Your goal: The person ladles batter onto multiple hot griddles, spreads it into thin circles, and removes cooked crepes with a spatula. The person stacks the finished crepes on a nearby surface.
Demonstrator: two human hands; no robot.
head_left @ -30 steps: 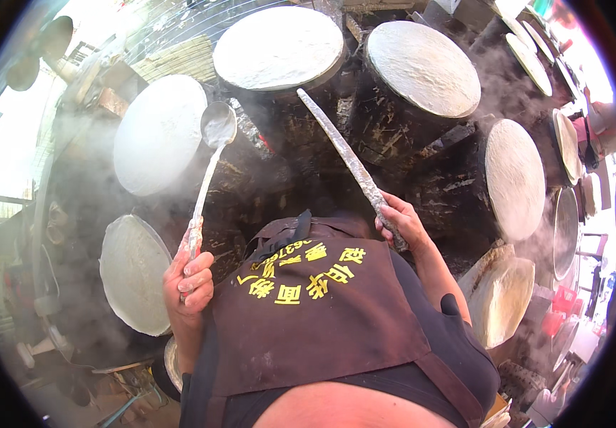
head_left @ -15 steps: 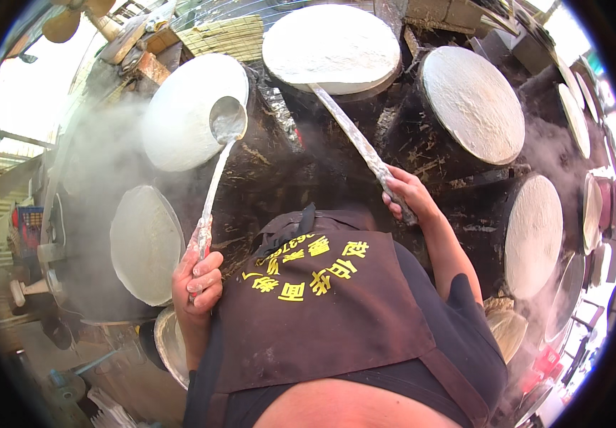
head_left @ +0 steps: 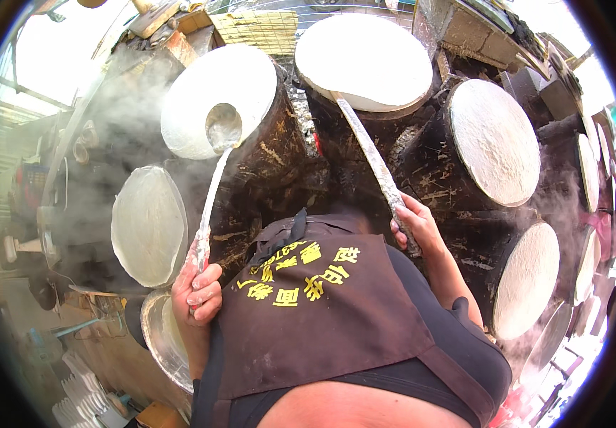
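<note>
My left hand [head_left: 197,289], dusted white, is closed around the handle of a long ladle [head_left: 224,127]. Its round metal bowl rests at the near edge of a white-topped round vat [head_left: 201,82] on the far left; whether it touches the surface I cannot tell. My right hand [head_left: 418,228] grips the near end of a long, flat, white-smeared stick [head_left: 369,150]. The stick's far tip meets the near rim of the middle vat [head_left: 365,53], which is filled with smooth white stuff.
More white-topped rounds stand in an arc: a greyish one [head_left: 149,225] at left, rough powdery ones [head_left: 493,143] at right. Steam drifts on both sides. A metal basin [head_left: 165,335] is by my left elbow. Wooden blocks and bricks [head_left: 476,36] lie at the far side.
The view has turned, so the far vats sit farther right in the picture. Both hands keep their holds; ladle and stick stay at the same vats.
</note>
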